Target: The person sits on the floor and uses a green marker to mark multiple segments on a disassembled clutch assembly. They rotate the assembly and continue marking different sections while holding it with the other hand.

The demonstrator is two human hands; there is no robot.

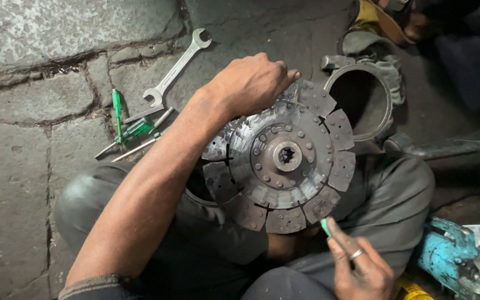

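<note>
- far left is just bare cracked stone floor [23, 166], plenty of free room there
- next, an open-ended wrench [176, 68] lying diagonal, with green-handled screwdrivers [131, 130] just below it, all clear of the disc
- left hand [251, 83] is curled over the top edge of the clutch disc [284, 158], gripping the rim
- disc sits tilted over the person's lap, segmented pads around its edge
- right hand [362, 266] below the disc's lower right edge, pinching a small green tool [325, 226]
- metal ring [362, 100] just past the upper right edge
- blue tool [462, 261] bottom right corner
</note>
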